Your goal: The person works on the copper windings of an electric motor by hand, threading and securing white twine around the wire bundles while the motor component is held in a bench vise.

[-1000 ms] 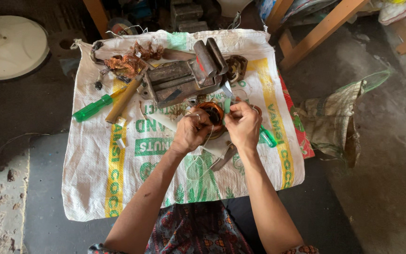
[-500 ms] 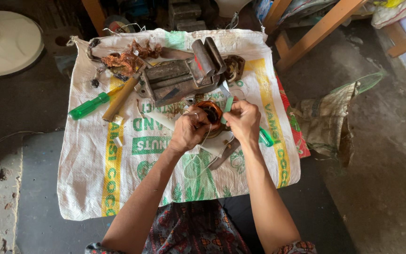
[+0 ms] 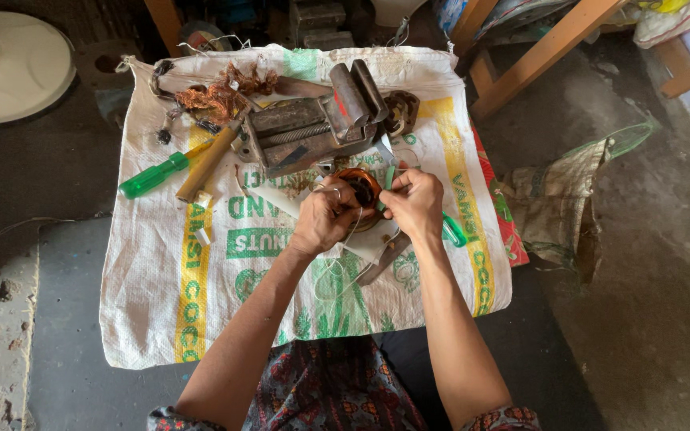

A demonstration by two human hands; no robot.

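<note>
Behind the hands, on the printed sack [image 3: 201, 287], lie a metal vise [image 3: 313, 132], green screwdriver [image 3: 153, 175] and tangled wire [image 3: 217, 96] — left hand [image 3: 321, 219] and right hand [image 3: 415, 203] both grip the copper coil [image 3: 358, 185], raised just above the sack.

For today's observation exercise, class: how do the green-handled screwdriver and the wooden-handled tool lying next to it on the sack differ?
The screwdriver has a bright green, glossy plastic handle; the wooden-handled tool has a dull brown one. The screwdriver lies nearer the cloth's left edge, while the wooden-handled tool reaches up to the metal vise. The wooden handle looks thicker than the green one. Both lie flat on the printed sack, slanted the same way, untouched by either hand.
</note>
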